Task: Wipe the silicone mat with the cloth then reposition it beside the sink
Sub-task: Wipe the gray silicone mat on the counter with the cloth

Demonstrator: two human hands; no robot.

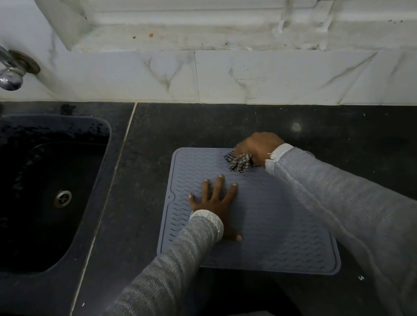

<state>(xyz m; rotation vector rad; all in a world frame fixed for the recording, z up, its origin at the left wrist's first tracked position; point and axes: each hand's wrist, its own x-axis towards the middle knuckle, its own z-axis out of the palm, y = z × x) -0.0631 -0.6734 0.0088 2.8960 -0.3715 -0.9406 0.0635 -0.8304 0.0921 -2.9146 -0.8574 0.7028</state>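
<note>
Grey silicone mat flat, long axis toward wall, left hand splayed pressing it, right hand clutching cloth

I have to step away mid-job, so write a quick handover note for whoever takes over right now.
Left hand: flat, fingers spread, pressing on the mat to hold it.
Right hand: gripping the checked cloth at the mat's far edge.
Mat: flat on the dark counter, right of the sink, with a strip of counter between them.
Done: wiping is under way.
Left: finish wiping, then move the mat beside the sink.
</note>
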